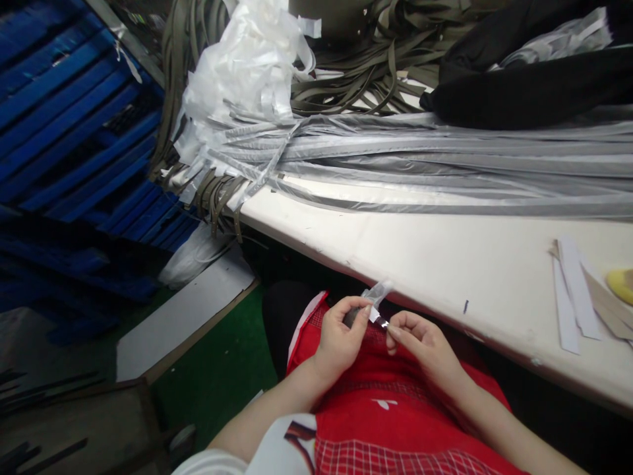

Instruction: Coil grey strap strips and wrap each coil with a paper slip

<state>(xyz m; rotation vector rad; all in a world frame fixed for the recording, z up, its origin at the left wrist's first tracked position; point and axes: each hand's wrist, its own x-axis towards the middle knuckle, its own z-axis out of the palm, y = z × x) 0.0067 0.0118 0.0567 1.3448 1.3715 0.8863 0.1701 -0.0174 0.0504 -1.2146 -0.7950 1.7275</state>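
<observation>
Silver-coloured shiny piece [382, 322]: positioned between the two sets of fingertips, above the lap and close to the near table edge. Left hand [341, 335]: thumb and forefinger closed narrowly on a white tab [374, 315], adjoining the shiny piece. Right hand [420, 340]: thumb and forefinger pinched on the opposite end of the shiny piece, other fingers curled inward. Clear film [380, 292]: projecting just past the left fingertips, toward the table. Dark material [351, 318]: visible inside the curl of the left fingers, shape partly hidden.

Beyond the fingers: white table [395, 244], with film-wrapped grey strips [445, 158] laid lengthwise. Farther out, to the left of the fingers: heap of white film [242, 66], next to olive-brown straps [217, 198] hanging over the table edge. Far beyond the right fingers: black cloth [524, 89].

To the right of the fingers, well apart: pale card strips [573, 290]; beside these, a yellow object [620, 285], partly out of view. Below the fingers: red apron [376, 415] with checked panels. To the left of the fingers: pale board [188, 310] above green floor [217, 356]; farther left, blue slats [74, 132].
</observation>
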